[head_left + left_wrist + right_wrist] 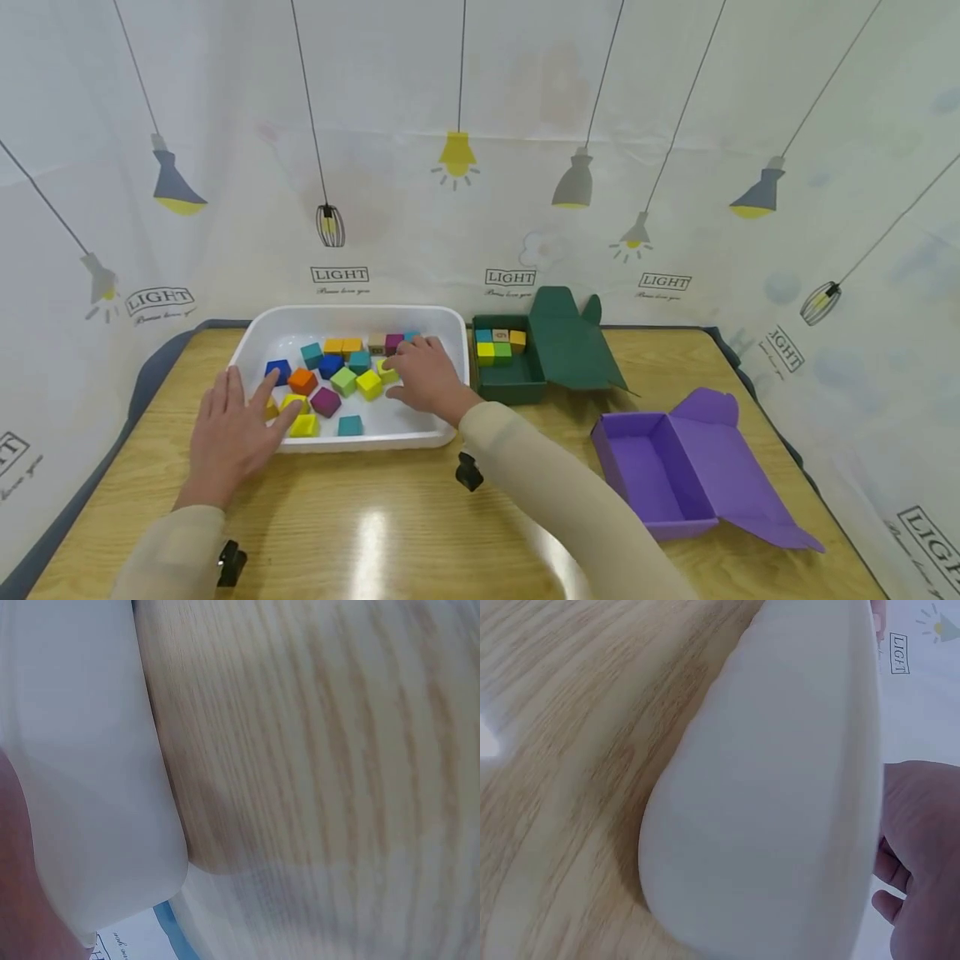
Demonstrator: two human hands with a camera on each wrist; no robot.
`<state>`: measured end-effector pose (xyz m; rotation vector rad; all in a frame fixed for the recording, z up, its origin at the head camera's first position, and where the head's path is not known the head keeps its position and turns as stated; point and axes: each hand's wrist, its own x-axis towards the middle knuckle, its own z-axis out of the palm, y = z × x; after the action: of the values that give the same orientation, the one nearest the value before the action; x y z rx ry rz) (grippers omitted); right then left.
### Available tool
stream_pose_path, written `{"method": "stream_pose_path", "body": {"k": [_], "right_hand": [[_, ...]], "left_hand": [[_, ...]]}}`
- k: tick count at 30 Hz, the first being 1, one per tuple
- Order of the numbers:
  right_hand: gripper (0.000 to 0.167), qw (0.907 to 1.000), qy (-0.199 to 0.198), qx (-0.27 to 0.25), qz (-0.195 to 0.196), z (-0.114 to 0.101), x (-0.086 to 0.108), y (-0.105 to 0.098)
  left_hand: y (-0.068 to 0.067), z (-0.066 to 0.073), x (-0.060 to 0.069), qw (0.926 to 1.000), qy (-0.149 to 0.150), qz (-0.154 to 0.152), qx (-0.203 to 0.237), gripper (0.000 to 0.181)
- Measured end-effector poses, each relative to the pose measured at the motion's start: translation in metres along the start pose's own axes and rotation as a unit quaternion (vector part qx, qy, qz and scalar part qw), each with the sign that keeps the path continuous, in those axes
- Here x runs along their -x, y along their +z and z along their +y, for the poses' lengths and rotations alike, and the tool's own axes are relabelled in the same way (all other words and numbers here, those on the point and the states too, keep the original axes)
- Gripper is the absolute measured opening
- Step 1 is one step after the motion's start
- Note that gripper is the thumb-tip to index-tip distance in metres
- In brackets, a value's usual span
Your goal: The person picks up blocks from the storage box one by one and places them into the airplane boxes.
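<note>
A white tray [442, 442] on the wooden table holds loose cubes in several colours. Over its front left corner lies my left hand [232, 429], fingers extended and thumb spread beside a yellow cube [303, 426]. My right hand [427, 375] reaches in over the right side, thumb and forefinger apart next to a yellow-green cube [387, 372]; whether they touch it is unclear. In the right wrist view the tray's wall [765, 787] hides part of that hand [934, 847]. The left wrist view mostly shows the tray's outer wall [97, 772].
Right of the tray stands an open dark green box [517, 393] with several cubes in its back left part. An open purple box [645, 467] sits nearer the front right, its lid folded out to the right. A printed curtain [405, 233] hangs behind the table.
</note>
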<state>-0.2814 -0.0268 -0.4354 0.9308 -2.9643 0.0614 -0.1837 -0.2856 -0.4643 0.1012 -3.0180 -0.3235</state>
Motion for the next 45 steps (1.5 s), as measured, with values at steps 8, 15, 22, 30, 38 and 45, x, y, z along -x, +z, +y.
{"method": "stream_pose_path", "body": {"k": [8,15,22,30,38,45], "right_hand": [[0.047,0.9991,0.001,0.029,-0.031,-0.007,-0.008,0.011],[0.051,0.9976,-0.008,0.046,-0.050,-0.010,-0.011,0.014],[0.053,0.9953,-0.015,0.067,-0.068,-0.014,-0.015,0.012],[0.036,0.9973,-0.026,0.055,-0.041,-0.013,-0.018,0.015],[0.034,0.9962,-0.044,0.057,-0.049,-0.014,-0.020,0.014],[0.038,0.9950,-0.060,0.061,-0.052,-0.012,-0.020,0.006]], "left_hand": [[0.002,0.003,0.001,1.0000,-0.002,-0.004,0.003,0.081],[0.003,0.002,-0.002,1.0000,-0.002,0.002,-0.007,0.080],[0.001,0.005,-0.002,1.0000,-0.001,0.002,-0.009,0.079],[-0.002,0.004,0.000,1.0000,-0.001,0.005,-0.007,0.079],[-0.003,0.002,0.001,0.9999,-0.001,0.008,-0.009,0.079],[-0.002,0.001,0.001,0.9999,-0.001,0.007,-0.008,0.079]]}}
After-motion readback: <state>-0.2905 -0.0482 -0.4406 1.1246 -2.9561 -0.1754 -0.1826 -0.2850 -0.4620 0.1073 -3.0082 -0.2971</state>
